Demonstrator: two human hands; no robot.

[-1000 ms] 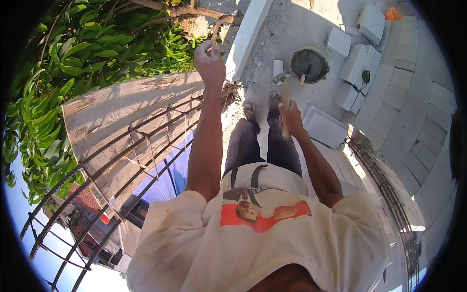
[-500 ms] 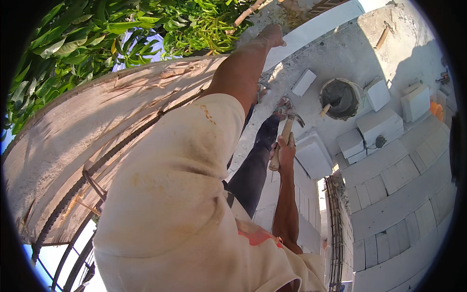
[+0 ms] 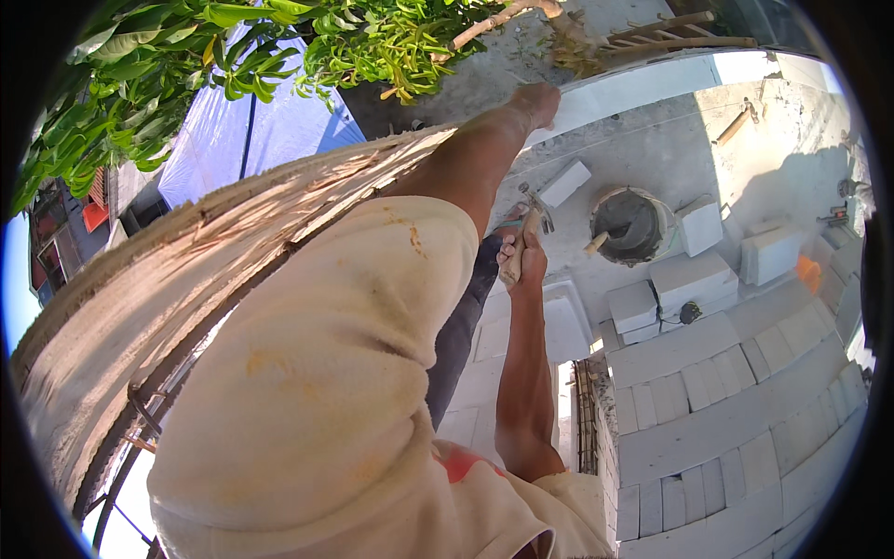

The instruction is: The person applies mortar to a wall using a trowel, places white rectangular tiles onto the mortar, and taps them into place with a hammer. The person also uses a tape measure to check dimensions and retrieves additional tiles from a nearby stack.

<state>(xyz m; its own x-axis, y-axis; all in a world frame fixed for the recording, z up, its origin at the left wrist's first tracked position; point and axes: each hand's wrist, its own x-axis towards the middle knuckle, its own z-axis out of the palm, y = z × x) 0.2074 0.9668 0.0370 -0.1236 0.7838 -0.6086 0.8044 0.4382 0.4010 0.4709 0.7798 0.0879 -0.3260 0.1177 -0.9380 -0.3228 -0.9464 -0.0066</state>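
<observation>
My right hand (image 3: 527, 261) is wrapped round the wooden handle of a claw hammer (image 3: 533, 219). The metal head points up and away from me, close to the near end of a white block (image 3: 564, 184). My left arm reaches far forward past the rough wall on the left. At its end, my left hand (image 3: 537, 104) lies by the long white wall top (image 3: 615, 96); its fingers are mostly hidden behind the back of the hand, so their grip does not show.
A round bucket of grey mortar (image 3: 631, 226) with a wooden-handled tool stands ahead on the right. White blocks (image 3: 689, 278) lie beyond it, beside a block wall (image 3: 708, 410). Another hammer (image 3: 738, 122) rests farther off. Leafy branches (image 3: 372, 47) and a bluish tarp (image 3: 270, 121) are at upper left.
My view has shifted, showing more of the tarp. The right hand has moved forward with the hammer, toward the white block. My left arm still reaches ahead.
</observation>
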